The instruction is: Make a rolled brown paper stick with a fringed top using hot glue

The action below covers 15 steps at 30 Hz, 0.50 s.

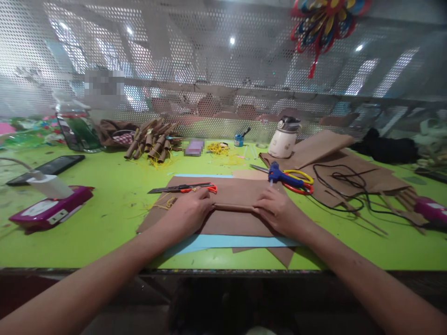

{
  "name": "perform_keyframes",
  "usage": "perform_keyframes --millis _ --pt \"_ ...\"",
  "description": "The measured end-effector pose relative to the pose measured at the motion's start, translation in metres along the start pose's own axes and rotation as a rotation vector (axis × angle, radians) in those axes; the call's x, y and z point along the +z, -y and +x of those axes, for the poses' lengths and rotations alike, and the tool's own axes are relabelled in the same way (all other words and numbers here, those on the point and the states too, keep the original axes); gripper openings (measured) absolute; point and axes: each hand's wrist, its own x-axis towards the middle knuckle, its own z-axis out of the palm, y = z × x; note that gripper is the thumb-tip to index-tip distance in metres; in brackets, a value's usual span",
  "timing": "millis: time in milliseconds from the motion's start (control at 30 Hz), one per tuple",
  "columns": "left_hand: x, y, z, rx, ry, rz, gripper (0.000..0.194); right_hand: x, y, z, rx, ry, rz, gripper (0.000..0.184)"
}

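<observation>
Soft light — blurry, stretched edges

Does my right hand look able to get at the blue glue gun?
Probably yes: the blue glue gun lies just beyond your right hand with nothing visible between, though that hand would first need to leave the brown paper roll.

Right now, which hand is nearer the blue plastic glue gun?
The right hand, just in front of the blue glue gun. The left hand is farther off, leftward, at the opposite end of the thin brown paper roll.
</observation>
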Motion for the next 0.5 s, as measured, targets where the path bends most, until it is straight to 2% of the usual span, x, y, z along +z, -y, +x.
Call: perform_keyframes --millis 200,367,500 --pt "0.0004 -0.0028 0.0019 -0.020 0.075 0.026 0.028 0.0050 -0.0025 0.0009 0.044 0.011 -0.077 0.024" --pt "0.0021 0.0009 0.0008 -0.028 0.042 0.040 0.028 0.0082 -0.0022 0.0038 0.108 0.046 -0.173 0.027" --pt "-0.0010 0.0043 0.0028 0.010 0.059 0.046 0.023 0.0103 -0.0010 0.0071 0.133 -0.007 -0.212 0.024"
